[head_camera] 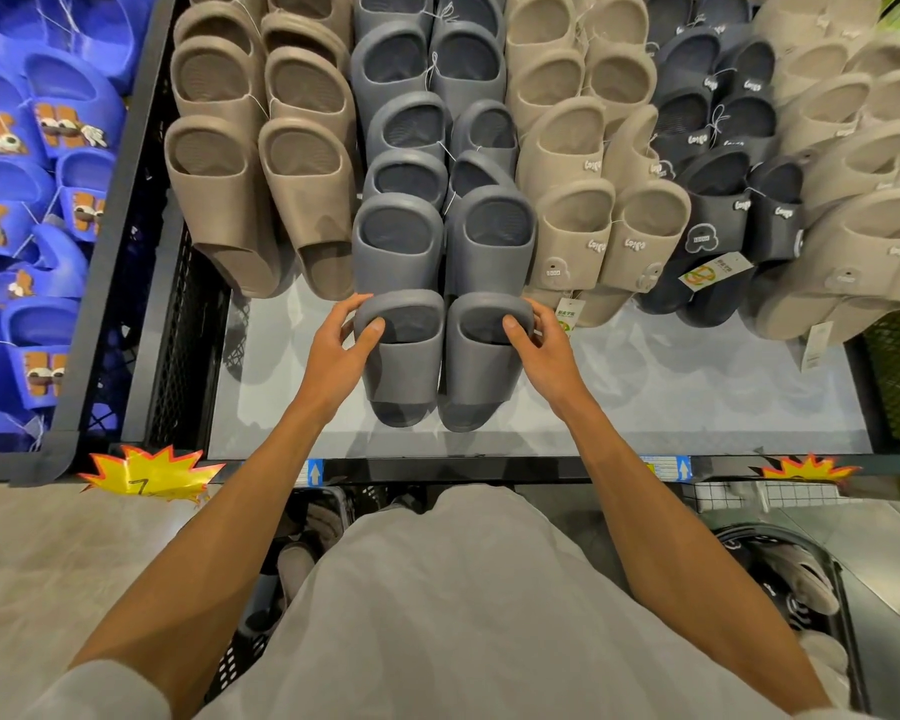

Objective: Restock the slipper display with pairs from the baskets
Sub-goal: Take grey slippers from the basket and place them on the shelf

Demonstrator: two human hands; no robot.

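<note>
A pair of dark grey slippers [440,366] lies at the front of the grey row on the display shelf [671,392]. My left hand [341,340] grips the heel rim of the left slipper, thumb inside the opening. My right hand [539,337] grips the heel rim of the right slipper the same way. Behind them, more grey pairs [440,241] are stacked in an overlapping column. Down by my legs, a black basket [302,537] and a second basket [791,589] hold more slippers, partly hidden by my shirt.
Brown slippers [261,163] fill the column to the left, beige [593,200] and black pairs [723,200] those to the right. Blue cartoon slippers [37,200] fill a separate bin at far left. Bare shelf surface shows in front of the rows. Yellow price stars [149,472] hang on the front edge.
</note>
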